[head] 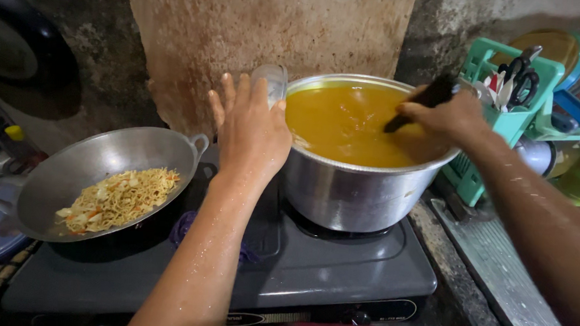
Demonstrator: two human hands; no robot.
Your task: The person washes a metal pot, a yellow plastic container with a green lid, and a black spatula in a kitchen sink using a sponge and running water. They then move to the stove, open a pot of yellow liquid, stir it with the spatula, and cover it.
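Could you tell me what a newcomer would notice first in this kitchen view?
The big metal pot of orange broth on the stove's right burner stands out, with the right hand holding a dark-handled utensil in it. The left hand holds a clear container at the rim; left, a wok holds fried noodles.

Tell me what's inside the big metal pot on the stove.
The pot is nearly full of opaque orange-yellow broth. The right hand dips a dark-handled utensil in; its submerged end and anything beneath the surface are hidden.

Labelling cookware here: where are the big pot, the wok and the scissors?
big pot [356, 194], head view, bare metal side wall.
wok [110, 153], head view, bare inner wall.
scissors [523, 80], head view, black handle loops.
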